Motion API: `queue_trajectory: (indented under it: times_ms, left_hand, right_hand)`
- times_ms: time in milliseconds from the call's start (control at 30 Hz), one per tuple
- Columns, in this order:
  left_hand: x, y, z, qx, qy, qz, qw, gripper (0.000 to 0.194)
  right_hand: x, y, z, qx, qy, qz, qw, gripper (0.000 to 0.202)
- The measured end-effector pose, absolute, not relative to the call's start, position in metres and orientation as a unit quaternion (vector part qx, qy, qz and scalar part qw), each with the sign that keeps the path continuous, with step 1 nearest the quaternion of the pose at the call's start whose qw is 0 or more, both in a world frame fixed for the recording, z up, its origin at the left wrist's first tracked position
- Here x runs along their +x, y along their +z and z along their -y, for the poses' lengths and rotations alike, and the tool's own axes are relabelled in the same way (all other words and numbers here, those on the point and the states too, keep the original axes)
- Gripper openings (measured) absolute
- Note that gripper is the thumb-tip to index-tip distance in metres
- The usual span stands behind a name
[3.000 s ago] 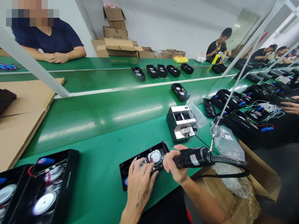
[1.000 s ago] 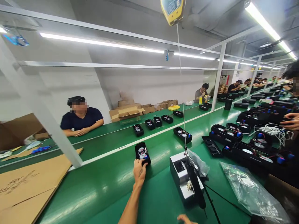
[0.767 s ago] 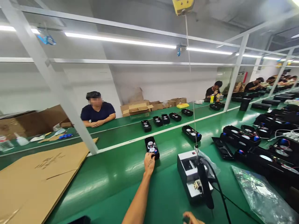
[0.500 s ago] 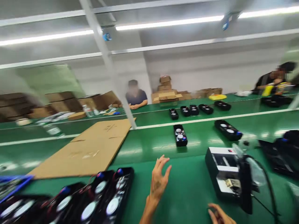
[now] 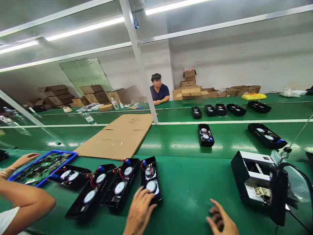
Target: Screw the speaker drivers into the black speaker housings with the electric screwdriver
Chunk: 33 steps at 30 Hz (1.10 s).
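A co-worker's arm (image 5: 29,199) is cut off at the left, beside a blue tray (image 5: 74,156) full of green circuit boards (image 5: 42,169). On the green bench (image 5: 186,186), the row's rightmost black case (image 5: 149,178) holds two round speakers (image 5: 151,186); the left hand (image 5: 140,207) touches its near end with half-bent fingers, gripping or not I can't quite tell, while the right hand (image 5: 222,218) hangs free, loosely open.

I bend my left hand (image 5: 140,210) over the near end of the black speaker case (image 5: 150,178); my right hand (image 5: 222,221) hangs to its right, forefinger extended, others curled.
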State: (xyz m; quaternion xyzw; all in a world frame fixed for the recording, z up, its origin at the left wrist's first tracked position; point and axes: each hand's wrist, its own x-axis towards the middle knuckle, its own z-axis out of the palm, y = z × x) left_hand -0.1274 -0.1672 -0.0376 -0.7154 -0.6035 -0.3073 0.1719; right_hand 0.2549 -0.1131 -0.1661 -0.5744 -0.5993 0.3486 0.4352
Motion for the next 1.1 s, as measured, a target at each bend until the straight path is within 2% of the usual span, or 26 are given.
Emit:
queue_trajectory:
  times_ms: [100,133,267,367,467,567,633,767,833,1000,1100]
  left_hand:
    - [-0.031,-0.057,0.137,-0.709,-0.345,0.602,0.127,0.019]
    - [-0.002,-0.063,0.132,-0.713,-0.351,0.598,0.107,0.017]
    - [0.064,-0.069,0.134,-0.765,-0.371,0.526,0.015,0.021]
    - [0.056,-0.061,0.141,-0.781,-0.41,0.471,0.0,0.025]
    - [0.029,-0.055,0.136,-0.762,-0.437,0.478,0.014,0.019]
    - [0.011,-0.057,0.126,-0.758,-0.43,0.491,0.016,0.005]
    - [0.009,-0.061,0.122,-0.769,-0.422,0.481,-0.003,0.006]
    - [0.012,-0.064,0.12,-0.777,-0.418,0.469,-0.039,0.013]
    - [0.013,-0.062,0.12,-0.777,-0.417,0.47,-0.047,0.014]
    - [0.009,-0.056,0.121,-0.781,-0.409,0.469,-0.058,0.013]
    - [0.009,-0.054,0.121,-0.778,-0.422,0.462,-0.056,0.01]
  right_hand:
    - [0.198,-0.169,0.131,-0.475,0.344,0.672,0.452,0.103]
    - [0.187,-0.167,0.132,-0.46,0.331,0.684,0.46,0.11]
    - [0.205,-0.146,0.115,-0.486,0.323,0.685,0.437,0.1]
    - [0.266,-0.115,0.088,-0.449,0.385,0.726,0.351,0.119]
    - [0.326,-0.081,0.066,-0.434,0.416,0.746,0.287,0.121]
    - [0.357,-0.048,0.056,-0.44,0.439,0.749,0.229,0.11]
    - [0.356,-0.027,0.054,-0.439,0.432,0.75,0.242,0.094]
    - [0.306,0.002,0.049,-0.443,0.372,0.737,0.351,0.031]
    - [0.268,0.009,0.044,-0.454,0.354,0.751,0.324,0.013]
    - [0.205,0.017,0.029,-0.443,0.311,0.833,0.111,0.015]
    - [0.215,0.02,0.015,-0.416,0.412,0.806,0.08,0.026]
